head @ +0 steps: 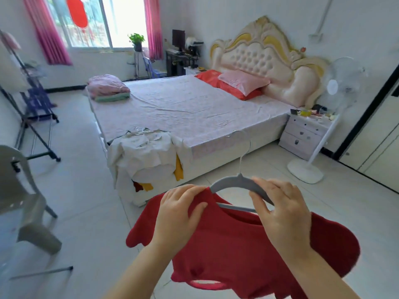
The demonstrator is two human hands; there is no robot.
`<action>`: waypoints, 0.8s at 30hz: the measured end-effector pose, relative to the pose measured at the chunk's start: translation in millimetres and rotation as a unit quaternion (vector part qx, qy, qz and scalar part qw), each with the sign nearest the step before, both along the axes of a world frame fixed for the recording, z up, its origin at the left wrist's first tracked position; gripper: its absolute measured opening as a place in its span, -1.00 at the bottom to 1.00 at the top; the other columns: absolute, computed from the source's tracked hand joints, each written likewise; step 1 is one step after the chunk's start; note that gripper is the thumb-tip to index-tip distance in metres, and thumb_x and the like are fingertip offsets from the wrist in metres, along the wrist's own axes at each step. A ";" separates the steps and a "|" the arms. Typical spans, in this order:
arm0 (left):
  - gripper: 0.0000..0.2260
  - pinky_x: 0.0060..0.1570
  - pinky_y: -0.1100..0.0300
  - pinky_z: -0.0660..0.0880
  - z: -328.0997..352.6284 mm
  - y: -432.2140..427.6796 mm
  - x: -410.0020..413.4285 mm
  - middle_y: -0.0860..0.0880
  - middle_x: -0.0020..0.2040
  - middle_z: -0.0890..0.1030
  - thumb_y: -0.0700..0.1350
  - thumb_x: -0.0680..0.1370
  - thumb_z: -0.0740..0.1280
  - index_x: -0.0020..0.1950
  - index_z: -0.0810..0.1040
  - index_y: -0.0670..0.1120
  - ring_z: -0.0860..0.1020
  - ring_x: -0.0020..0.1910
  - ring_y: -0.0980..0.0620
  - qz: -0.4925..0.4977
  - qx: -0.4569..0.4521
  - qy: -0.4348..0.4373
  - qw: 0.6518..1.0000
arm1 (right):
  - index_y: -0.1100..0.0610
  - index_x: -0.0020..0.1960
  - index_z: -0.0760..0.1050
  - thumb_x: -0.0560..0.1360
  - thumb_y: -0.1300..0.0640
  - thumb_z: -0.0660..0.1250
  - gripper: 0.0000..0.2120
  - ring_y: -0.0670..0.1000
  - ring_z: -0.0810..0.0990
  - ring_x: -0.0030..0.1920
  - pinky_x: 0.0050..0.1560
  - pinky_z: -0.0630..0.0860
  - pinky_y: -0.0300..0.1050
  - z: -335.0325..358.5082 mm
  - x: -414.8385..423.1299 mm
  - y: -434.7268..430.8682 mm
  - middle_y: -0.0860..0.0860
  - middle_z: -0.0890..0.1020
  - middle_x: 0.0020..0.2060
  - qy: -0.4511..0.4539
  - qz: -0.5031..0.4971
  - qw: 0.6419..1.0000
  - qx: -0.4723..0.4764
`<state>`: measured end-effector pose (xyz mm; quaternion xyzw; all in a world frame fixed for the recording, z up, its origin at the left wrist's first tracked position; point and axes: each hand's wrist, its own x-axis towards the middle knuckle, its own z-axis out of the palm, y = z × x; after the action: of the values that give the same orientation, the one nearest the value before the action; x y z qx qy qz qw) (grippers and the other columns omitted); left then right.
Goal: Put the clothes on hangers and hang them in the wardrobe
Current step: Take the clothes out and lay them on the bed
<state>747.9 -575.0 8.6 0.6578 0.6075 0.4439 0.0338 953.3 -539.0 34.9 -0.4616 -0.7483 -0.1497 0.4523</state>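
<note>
- top (248, 244): solid red, no print; hem edge lighter pink-red.
- hanger (232, 182): grey body, silver wire hook.
- bed sheet (183, 104): pale pink-lilac, faint small all-over print.
- pink pillow (243, 82) over orange-red pillow (212, 78).
- headboard (259, 55): cream, button-tufted, gold trim.
- heap at bed corner: white garment (142, 152) uppermost; yellow garment (178, 169) & a dark red scrap (137, 186) showing under it.
- folded bedding: pink quilt (108, 84), green layer (112, 97) below.
- curtains (46, 31): magenta-pink.
- window sticker (77, 11): red.
- floor (75, 201): white tile.
- chair (19, 190): grey.
- fan (343, 83), nightstand (302, 134): white.
</note>
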 end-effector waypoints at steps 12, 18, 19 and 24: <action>-0.69 0.08 0.11 0.41 -21.4 152.9 -95.4 0.07 0.01 0.62 -0.23 0.37 0.49 0.09 0.61 -0.04 0.57 0.00 0.01 0.168 -0.018 0.000 0.986 | 0.10 0.04 0.63 0.28 0.19 0.56 -0.66 -0.02 0.52 -0.14 -0.24 0.49 -0.21 -30.7 -124.5 218.1 -0.02 0.61 -0.16 0.034 0.155 0.986 -0.049; -0.71 0.09 0.03 0.46 -25.6 238.3 -149.2 0.03 0.02 0.63 -0.22 0.39 0.47 0.10 0.61 -0.06 0.58 0.01 -0.01 0.227 -0.028 -0.006 0.974 | 0.08 0.03 0.63 0.25 0.20 0.57 -0.64 0.04 0.57 -0.15 -0.21 0.45 -0.24 -31.9 -193.7 322.6 -0.02 0.62 -0.15 0.038 0.214 0.972 -0.088; -0.71 0.10 0.04 0.45 -27.8 252.2 -159.6 0.03 0.03 0.63 -0.22 0.39 0.47 0.10 0.61 -0.06 0.58 0.01 -0.01 0.233 -0.029 -0.006 0.972 | 0.08 0.03 0.63 0.24 0.21 0.57 -0.64 0.06 0.58 -0.16 -0.21 0.45 -0.22 -34.3 -205.9 338.4 -0.02 0.62 -0.15 0.039 0.219 0.971 -0.092; -0.70 0.10 0.11 0.38 -50.4 332.2 -223.1 0.02 0.04 0.63 -0.20 0.40 0.47 0.11 0.60 -0.07 0.57 0.03 -0.01 0.253 -0.032 -0.010 0.967 | 0.06 0.02 0.63 0.27 0.20 0.55 -0.67 0.06 0.57 -0.16 -0.15 0.42 -0.24 -53.4 -274.1 427.9 -0.03 0.61 -0.16 0.032 0.240 0.963 -0.121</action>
<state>524.7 -242.8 -41.8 0.4766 0.7680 0.4245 -0.0526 679.2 -111.1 -18.5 -0.3241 -0.8346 0.0697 0.4399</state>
